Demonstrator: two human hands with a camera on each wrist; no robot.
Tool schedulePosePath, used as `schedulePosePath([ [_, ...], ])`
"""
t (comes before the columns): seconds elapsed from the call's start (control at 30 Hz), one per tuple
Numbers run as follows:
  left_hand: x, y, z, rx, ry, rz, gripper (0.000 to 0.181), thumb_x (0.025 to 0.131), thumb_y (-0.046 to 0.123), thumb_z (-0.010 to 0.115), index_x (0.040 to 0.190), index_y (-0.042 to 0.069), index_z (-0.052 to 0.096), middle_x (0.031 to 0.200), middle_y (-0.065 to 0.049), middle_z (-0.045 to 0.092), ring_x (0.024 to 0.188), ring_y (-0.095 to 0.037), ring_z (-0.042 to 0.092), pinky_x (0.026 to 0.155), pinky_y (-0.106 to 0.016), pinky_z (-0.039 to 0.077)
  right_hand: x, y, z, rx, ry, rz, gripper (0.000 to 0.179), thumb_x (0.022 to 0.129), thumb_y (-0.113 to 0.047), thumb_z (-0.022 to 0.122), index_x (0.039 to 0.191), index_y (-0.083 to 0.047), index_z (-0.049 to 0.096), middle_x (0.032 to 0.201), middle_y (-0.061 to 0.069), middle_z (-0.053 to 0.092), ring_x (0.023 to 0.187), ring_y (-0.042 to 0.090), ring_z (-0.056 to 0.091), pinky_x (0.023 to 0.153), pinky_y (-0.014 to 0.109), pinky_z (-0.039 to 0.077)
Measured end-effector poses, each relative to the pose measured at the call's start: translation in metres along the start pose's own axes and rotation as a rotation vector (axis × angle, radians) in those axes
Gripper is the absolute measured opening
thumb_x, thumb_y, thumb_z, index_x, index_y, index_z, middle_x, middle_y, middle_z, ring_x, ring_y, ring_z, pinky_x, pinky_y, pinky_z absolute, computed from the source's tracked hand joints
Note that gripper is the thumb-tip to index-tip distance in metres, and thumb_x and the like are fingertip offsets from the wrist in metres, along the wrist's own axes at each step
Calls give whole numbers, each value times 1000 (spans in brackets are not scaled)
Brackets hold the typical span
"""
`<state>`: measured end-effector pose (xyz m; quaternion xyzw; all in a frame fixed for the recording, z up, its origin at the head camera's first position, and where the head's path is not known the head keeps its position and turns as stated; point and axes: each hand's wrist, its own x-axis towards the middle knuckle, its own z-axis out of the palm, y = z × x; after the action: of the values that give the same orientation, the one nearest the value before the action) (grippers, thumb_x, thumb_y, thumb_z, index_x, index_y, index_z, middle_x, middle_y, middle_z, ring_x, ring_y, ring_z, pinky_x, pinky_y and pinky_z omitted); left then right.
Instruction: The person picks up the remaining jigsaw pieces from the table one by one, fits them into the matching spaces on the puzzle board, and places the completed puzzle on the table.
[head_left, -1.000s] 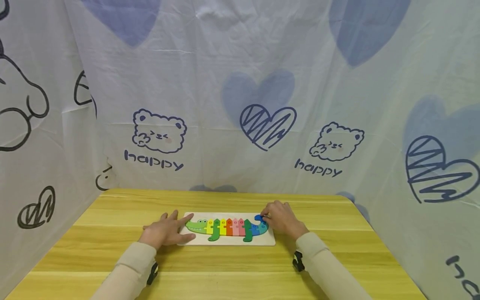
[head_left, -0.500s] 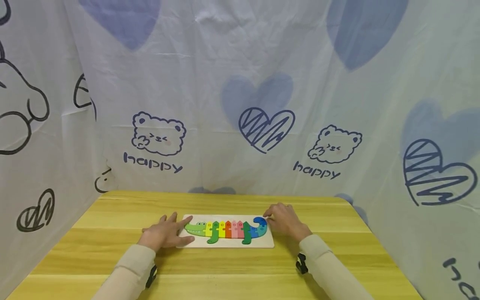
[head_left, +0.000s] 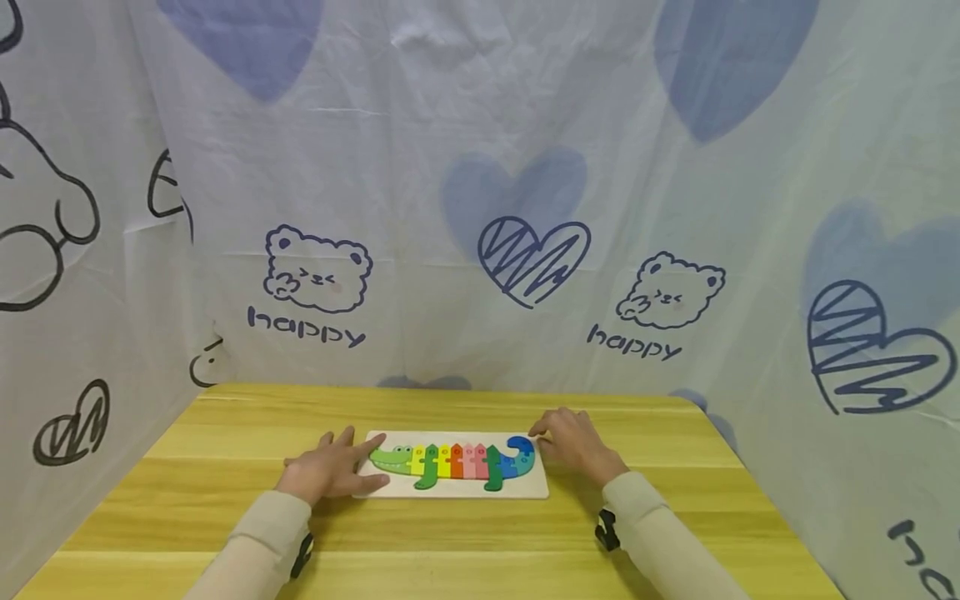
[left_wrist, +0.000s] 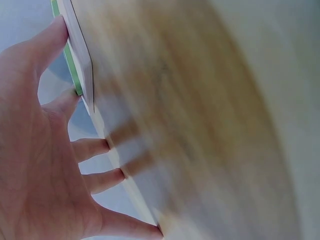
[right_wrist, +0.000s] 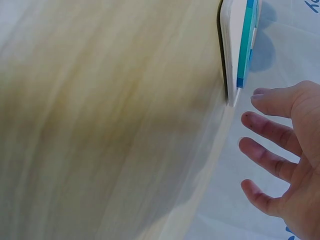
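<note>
A crocodile puzzle [head_left: 465,461] in bright colours lies on a pale wooden board [head_left: 457,490] in the head view, its pieces joined from green head to curled blue tail [head_left: 525,458]. My left hand [head_left: 324,468] spreads its fingers at the board's left end; thumb and index finger rest on the board near the crocodile's head, and in the left wrist view the other fingertips touch the table. Just off the right end, my right hand [head_left: 576,446] hovers beside the tail with loosely bent fingers. The right wrist view shows those fingers [right_wrist: 270,155] apart from the board and holding nothing.
The board lies on a wooden table [head_left: 450,550] with a yellow grain. White cloth [head_left: 420,167] printed with hearts and bear faces hangs behind and at both sides. Each wrist wears a black strap, the right one with a buckle [head_left: 606,531].
My right hand has let go of the blue tail and drawn slightly right, leaving the whole tail in sight. The left hand has stayed at the board's left end.
</note>
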<state>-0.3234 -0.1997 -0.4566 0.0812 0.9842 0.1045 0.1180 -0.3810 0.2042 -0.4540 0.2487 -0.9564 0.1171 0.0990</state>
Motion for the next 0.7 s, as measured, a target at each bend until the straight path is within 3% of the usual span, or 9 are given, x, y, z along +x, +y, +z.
schedulePosePath([
  [0.7,-1,2,-1,-6,-12,-3,88,88,77,58,161,32,35,168,-28,25,149,-64,21,90,-98,22,-8,7,-5,-45,11,6,16,92,-12,77,106,-16,83,107,2,80,103,27,72,82,47,58],
])
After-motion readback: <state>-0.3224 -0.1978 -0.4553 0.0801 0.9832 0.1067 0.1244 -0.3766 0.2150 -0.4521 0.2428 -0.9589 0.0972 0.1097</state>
